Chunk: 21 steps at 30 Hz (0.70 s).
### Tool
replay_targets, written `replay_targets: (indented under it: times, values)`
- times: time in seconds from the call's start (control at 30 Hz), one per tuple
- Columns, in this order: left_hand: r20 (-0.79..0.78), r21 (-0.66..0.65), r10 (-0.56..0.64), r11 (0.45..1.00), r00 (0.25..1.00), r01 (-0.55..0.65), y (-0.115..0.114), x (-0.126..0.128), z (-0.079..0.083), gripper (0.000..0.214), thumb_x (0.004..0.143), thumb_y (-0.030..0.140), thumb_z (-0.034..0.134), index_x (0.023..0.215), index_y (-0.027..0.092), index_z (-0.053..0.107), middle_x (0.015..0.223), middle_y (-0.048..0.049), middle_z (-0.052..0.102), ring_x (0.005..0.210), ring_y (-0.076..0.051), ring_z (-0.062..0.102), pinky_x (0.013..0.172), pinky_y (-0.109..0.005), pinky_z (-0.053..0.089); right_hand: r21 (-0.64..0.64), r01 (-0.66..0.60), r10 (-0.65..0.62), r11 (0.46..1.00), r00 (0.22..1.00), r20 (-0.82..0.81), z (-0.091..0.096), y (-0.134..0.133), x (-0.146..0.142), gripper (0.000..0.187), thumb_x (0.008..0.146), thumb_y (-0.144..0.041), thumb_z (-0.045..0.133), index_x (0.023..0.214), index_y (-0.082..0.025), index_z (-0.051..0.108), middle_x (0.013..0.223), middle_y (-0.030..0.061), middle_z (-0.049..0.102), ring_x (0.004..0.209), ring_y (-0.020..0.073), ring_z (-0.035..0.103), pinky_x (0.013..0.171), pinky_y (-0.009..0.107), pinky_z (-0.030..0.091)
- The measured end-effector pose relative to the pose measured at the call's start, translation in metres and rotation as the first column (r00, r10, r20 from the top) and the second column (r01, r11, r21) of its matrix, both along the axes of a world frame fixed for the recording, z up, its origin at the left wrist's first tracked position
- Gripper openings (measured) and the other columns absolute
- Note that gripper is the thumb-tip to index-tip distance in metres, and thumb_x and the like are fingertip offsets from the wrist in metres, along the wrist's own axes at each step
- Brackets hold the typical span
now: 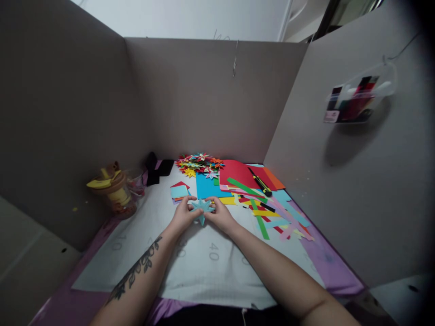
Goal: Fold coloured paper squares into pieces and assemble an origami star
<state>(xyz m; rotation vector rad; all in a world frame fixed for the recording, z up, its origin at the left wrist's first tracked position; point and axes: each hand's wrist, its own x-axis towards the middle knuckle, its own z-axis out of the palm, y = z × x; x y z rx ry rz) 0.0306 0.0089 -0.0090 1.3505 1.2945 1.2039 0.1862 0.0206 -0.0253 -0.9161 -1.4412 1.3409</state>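
While the blue star (202,207) is just below frame centre, my left fingers (190,198) and right fingers (213,199) grip its opposite sides. Pressure best light, even, to spare the points.

1. A dull grey-brown left panel (68,90) rises in shadow along the left side.
2. It meets a plain far panel (197,99) at an upright corner; a thin wire (234,63) hangs over its top edge.
3. The right panel (302,145) slants toward the near side, marked with pale specks.
4. Above the far panel shows a whitish surface (190,18), with a dark frame (324,22) at far right.
5. Purple covering (329,267) edges the desk beneath a white, number-printed sheet (217,280).
6. Light is soft and dim.
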Motion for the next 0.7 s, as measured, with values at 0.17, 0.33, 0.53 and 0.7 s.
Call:
replay_targets:
  times: [0.17, 0.33, 0.53, 0.7]
  values:
    - [0.107, -0.057, -0.03, 0.998, 0.994, 0.036, 0.001, -0.002, 0.007, 0.053, 0.065, 0.031, 0.066, 0.111, 0.015, 0.046, 0.057, 0.0065, 0.054, 0.049, -0.008, 0.05, 0.05, -0.019, 0.037, -0.067, 0.105, -0.112, 0.992, 0.988, -0.11, 0.005, 0.004, 0.004, 0.041, 0.062, -0.018, 0.064, 0.097, -0.02, 0.043, 0.071, -0.0047, 0.061, 0.055, 0.011, 0.057, 0.053, 0.022, 0.044]
    - [0.075, -0.009, -0.008, 1.0, 0.997, 0.009, 0.003, -0.004, 0.004, 0.045, 0.064, 0.027, 0.067, 0.103, 0.015, 0.048, 0.056, 0.007, 0.055, 0.047, -0.007, 0.048, 0.05, -0.018, 0.035, -0.104, 0.128, -0.143, 0.986, 0.978, -0.155, 0.005, 0.006, 0.006, 0.044, 0.059, -0.022, 0.068, 0.096, -0.021, 0.044, 0.071, -0.0048, 0.06, 0.057, 0.0115, 0.058, 0.052, 0.022, 0.045]
    - [-0.031, 0.035, -0.058, 0.998, 0.998, 0.059, 0.0, 0.0, 0.002, 0.036, 0.066, 0.024, 0.063, 0.099, 0.017, 0.05, 0.056, 0.0055, 0.056, 0.049, -0.01, 0.051, 0.051, -0.021, 0.038, -0.11, 0.162, -0.172, 0.981, 0.981, -0.089, 0.003, 0.005, 0.007, 0.045, 0.061, -0.027, 0.069, 0.1, -0.021, 0.046, 0.055, -0.0103, 0.048, 0.042, 0.008, 0.046, 0.042, 0.019, 0.038]
    - [-0.106, 0.194, 0.1, 0.978, 0.989, -0.078, -0.005, 0.003, 0.026, 0.024, 0.071, 0.032, 0.064, 0.089, 0.018, 0.06, 0.086, -0.006, 0.065, 0.083, -0.02, 0.061, 0.069, -0.03, 0.049, -0.115, 0.264, -0.273, 0.958, 0.96, -0.068, 0.007, 0.01, 0.013, 0.039, 0.06, -0.024, 0.07, 0.092, -0.02, 0.049, 0.047, -0.0122, 0.04, 0.036, 0.0061, 0.038, 0.035, 0.016, 0.029]
